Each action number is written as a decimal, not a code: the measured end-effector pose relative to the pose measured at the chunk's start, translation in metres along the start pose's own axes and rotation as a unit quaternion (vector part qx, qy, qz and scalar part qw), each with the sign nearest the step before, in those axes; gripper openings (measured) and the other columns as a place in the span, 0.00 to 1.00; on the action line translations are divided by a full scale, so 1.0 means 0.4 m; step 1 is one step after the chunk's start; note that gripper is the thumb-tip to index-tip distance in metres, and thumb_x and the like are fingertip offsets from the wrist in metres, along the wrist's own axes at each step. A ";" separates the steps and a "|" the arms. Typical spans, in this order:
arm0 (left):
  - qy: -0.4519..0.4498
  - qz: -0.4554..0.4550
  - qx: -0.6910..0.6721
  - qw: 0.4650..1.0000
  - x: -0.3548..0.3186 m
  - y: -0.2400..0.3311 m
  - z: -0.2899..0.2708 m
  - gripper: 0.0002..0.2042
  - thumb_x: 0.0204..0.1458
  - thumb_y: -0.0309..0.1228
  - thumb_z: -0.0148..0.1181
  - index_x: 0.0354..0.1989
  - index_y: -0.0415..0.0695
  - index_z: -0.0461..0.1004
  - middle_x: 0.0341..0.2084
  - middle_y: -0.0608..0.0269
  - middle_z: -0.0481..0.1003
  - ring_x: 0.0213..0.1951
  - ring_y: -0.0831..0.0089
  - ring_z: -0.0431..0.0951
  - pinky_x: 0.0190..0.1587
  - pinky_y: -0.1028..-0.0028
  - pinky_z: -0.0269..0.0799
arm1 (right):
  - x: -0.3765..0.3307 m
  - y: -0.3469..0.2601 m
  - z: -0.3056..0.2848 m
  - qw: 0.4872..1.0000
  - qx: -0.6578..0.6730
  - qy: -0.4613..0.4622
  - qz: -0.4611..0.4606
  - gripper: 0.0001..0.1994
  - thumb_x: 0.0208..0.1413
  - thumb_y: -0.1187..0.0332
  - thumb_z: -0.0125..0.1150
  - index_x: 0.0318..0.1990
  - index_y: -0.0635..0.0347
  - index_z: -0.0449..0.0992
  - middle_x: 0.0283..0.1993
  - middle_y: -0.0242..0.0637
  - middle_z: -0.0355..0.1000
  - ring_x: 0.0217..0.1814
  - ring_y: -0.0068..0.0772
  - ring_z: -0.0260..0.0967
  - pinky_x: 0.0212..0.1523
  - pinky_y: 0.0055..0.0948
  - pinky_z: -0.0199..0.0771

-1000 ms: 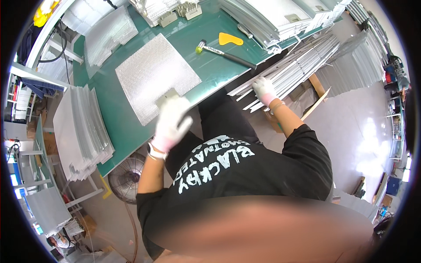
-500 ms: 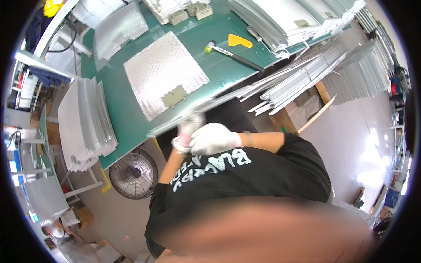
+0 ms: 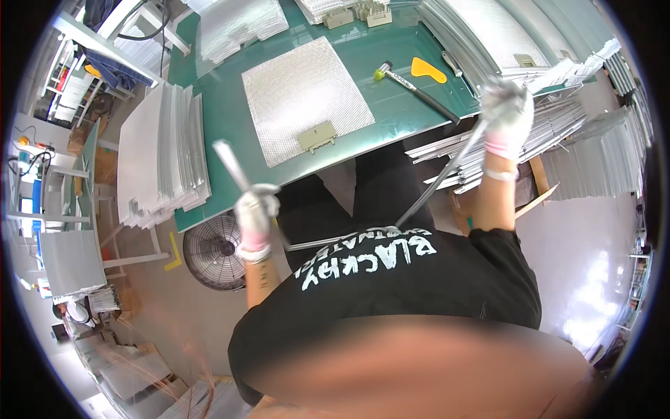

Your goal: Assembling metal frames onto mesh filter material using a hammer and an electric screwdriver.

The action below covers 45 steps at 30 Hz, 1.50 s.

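Our left hand (image 3: 255, 215) and right hand (image 3: 507, 126) grasp the metal strip (image 3: 441, 179) by its arms, before our shirt. It looks bent at two corners but unclosed; the mesh sheet (image 3: 300, 98) on the table (image 3: 227, 126) seems not yet edged.

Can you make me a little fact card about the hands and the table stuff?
Left hand: holding a bent metal strip
Right hand: holding seemingly the same strip, farther along
On the green table: mesh sheet, hammer, yellow scraper
On the sheet: beige plastic piece
Near the table's edge: round fan
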<state>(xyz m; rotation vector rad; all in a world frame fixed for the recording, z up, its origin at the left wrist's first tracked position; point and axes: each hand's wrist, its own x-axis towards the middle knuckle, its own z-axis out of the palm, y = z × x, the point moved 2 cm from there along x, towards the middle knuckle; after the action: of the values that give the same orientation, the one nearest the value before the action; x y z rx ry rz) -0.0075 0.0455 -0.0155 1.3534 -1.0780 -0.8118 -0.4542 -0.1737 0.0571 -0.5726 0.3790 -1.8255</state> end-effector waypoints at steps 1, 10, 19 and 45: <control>-0.021 -0.019 -0.058 0.998 -0.005 -0.042 0.044 0.30 0.67 0.49 0.33 0.36 0.33 0.75 0.11 0.69 0.66 0.14 0.82 0.63 0.18 0.80 0.58 | -0.010 0.065 0.072 0.999 -0.009 -0.049 0.020 0.17 0.62 0.56 0.51 0.34 0.64 0.71 0.30 0.44 0.72 0.35 0.40 0.73 0.39 0.34 0.78; 0.046 0.167 0.075 0.982 -0.066 -0.026 0.212 0.26 0.60 0.34 0.53 0.63 0.34 0.57 0.61 0.46 0.61 0.60 0.56 0.64 0.65 0.63 0.57 | -0.021 0.529 0.042 0.894 -0.229 -0.160 0.350 0.10 0.61 0.63 0.52 0.36 0.62 0.70 0.31 0.38 0.68 0.40 0.33 0.68 0.43 0.39 0.77; -0.111 -0.191 -0.512 0.830 -0.004 -0.147 0.470 0.15 0.66 0.39 0.43 0.52 0.42 0.67 0.53 0.58 0.69 0.57 0.65 0.68 0.60 0.60 0.62 | -0.334 0.399 0.030 0.818 -0.454 -0.287 0.206 0.27 0.62 0.72 0.49 0.67 0.66 0.54 0.34 0.32 0.71 0.31 0.21 0.68 0.37 0.23 0.72; 0.038 -0.141 -0.548 0.824 0.335 -0.180 0.532 0.10 0.59 0.28 0.54 0.45 0.35 0.70 0.39 0.52 0.74 0.41 0.62 0.74 0.47 0.65 0.72 | -0.366 0.421 -0.015 0.886 -0.244 -0.182 0.349 0.27 0.65 0.75 0.38 0.72 0.54 0.47 0.26 0.32 0.63 0.14 0.14 0.49 0.15 0.15 0.50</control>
<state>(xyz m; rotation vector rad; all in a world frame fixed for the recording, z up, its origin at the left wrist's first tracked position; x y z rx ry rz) -0.1514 -0.1601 -0.0890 0.5180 -0.1868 -1.3007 -0.2872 -0.0889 -0.0644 -0.9588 0.6897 -0.8942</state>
